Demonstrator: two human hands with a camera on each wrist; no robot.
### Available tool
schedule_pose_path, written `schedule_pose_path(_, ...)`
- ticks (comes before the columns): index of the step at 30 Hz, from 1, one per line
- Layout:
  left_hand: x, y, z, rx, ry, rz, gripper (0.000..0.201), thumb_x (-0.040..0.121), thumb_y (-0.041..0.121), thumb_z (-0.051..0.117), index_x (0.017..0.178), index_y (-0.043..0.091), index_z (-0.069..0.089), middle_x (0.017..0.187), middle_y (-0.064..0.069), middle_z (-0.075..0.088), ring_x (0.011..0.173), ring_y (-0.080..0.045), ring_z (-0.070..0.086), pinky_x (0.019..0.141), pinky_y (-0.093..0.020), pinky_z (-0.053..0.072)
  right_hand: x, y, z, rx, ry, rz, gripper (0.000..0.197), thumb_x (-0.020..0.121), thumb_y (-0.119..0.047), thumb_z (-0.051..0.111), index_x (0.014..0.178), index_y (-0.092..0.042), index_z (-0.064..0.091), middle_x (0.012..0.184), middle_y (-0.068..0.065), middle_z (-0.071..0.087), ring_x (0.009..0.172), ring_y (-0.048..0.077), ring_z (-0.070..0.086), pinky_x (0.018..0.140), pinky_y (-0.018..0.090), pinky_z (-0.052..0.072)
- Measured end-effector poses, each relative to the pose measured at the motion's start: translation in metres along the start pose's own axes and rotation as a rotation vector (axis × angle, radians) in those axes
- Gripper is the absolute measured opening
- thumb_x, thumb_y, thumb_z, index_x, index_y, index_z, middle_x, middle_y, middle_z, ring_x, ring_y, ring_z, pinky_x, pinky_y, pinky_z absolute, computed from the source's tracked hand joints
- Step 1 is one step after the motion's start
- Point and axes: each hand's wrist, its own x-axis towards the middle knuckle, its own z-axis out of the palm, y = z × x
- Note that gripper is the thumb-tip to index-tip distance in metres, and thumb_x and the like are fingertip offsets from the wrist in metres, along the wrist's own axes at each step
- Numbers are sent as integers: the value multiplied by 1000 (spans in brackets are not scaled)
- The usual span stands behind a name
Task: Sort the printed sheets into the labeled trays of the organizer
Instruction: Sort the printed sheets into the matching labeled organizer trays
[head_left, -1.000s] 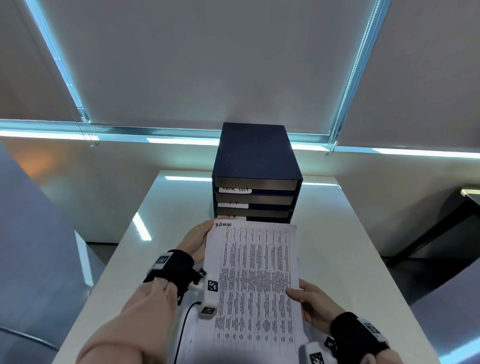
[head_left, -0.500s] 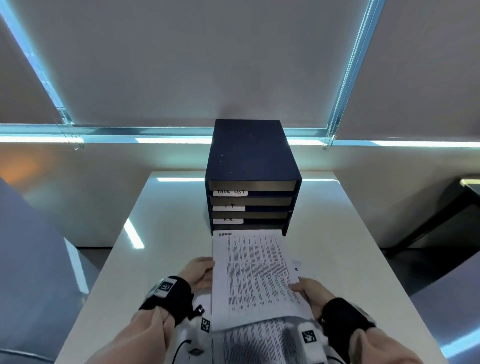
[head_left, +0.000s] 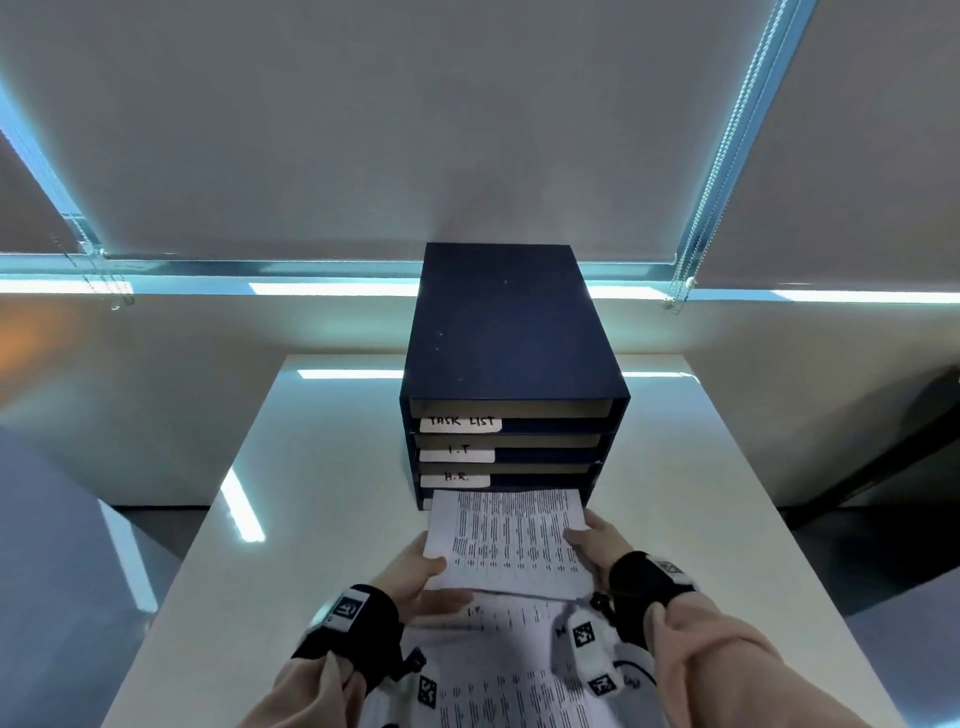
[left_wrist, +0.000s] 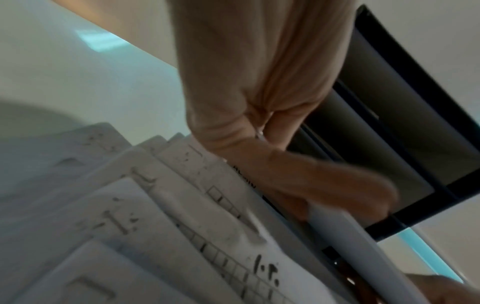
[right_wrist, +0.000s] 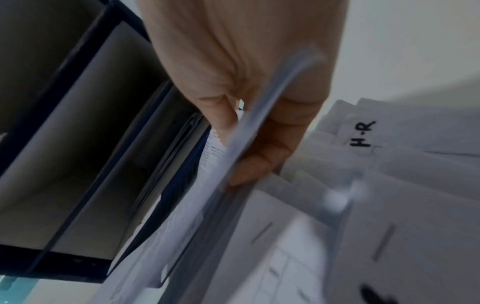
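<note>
A dark blue organizer stands at the table's far middle, its trays labelled TASK LIST, I.T and H.R. from the top. A printed sheet marked ADMIN lies with its far edge inside the lowest tray. My left hand pinches its near left edge and my right hand pinches its right edge. A spread stack of printed sheets lies under my wrists; its top sheet reads I.T and another reads H-R. The lowest tray's label is hidden by the sheet.
The white table has bare room left and right of the organizer. A wall with lowered window blinds stands behind it. A dark piece of furniture sits past the table's right edge.
Both hands have carried the ADMIN sheet forward and down from in front of the organizer, and its far edge has slid into the lowest tray.
</note>
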Motion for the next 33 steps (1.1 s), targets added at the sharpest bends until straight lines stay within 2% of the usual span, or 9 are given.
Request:
schedule_pose_path(2,20,1,-2,-11,117,37,37,98,-2,33,130,15,43,107,-15,62,48,-19,56,36,-20,43,-19,-16,-1,-4,-36,50,68,84,-20,70,142,-8,36,112,28,61,84,26,61,78,42,53)
schedule_pose_path(6,50,11,1,-168,211,65,23,98,-1,36,116,9,47,75,-13,54,37,-11,47,34,-18,38,-21,-36,-11,179,-217,223,35,77,-10,74,74,-14,39,53,10,47,34,13,44,31,17,31)
schedule_pose_path(9,71,24,6,-376,201,99,20,97,-3,37,116,-6,43,112,-31,60,81,-25,68,64,-28,56,-2,-42,6,598,-47,181,22,90,14,48,105,-1,48,88,26,60,82,33,67,52,32,59)
schedule_pose_path(12,71,40,16,-358,157,83,39,96,-5,35,135,-7,38,142,-22,42,125,-33,50,101,-41,42,13,-45,31,593,6,115,48,94,18,33,140,6,30,132,22,49,129,35,47,81,32,57)
schedule_pose_path(16,57,46,13,122,237,157,34,91,0,47,123,-10,54,132,-30,51,107,-32,55,108,-42,35,1,-41,31,166,61,0,38,93,9,46,130,16,45,124,35,55,106,45,60,51,19,46)
schedule_pose_path(19,34,38,1,424,323,365,12,77,20,60,80,23,72,90,-7,74,86,-22,67,92,-40,52,-28,-32,15,3,187,-203,26,93,7,45,110,5,64,92,12,68,83,23,62,61,16,47)
schedule_pose_path(23,-16,11,0,650,252,536,16,84,30,66,73,20,61,66,1,66,57,-10,59,63,-30,52,-82,0,-2,-131,305,-365,19,92,0,50,84,-12,61,76,-3,66,71,18,59,62,23,43)
schedule_pose_path(29,-46,-51,-13,1538,144,454,41,75,56,64,103,30,49,97,11,42,90,-10,43,78,-25,40,-125,83,-3,-304,15,-156,9,86,-11,60,81,-17,65,75,4,67,71,23,59,68,29,45)
schedule_pose_path(33,-56,-73,-9,1563,237,437,45,74,48,67,105,25,45,114,3,35,103,-17,40,82,-26,43,-143,102,0,-336,9,-87,14,84,-19,60,96,-25,63,82,1,65,74,14,61,66,19,46)
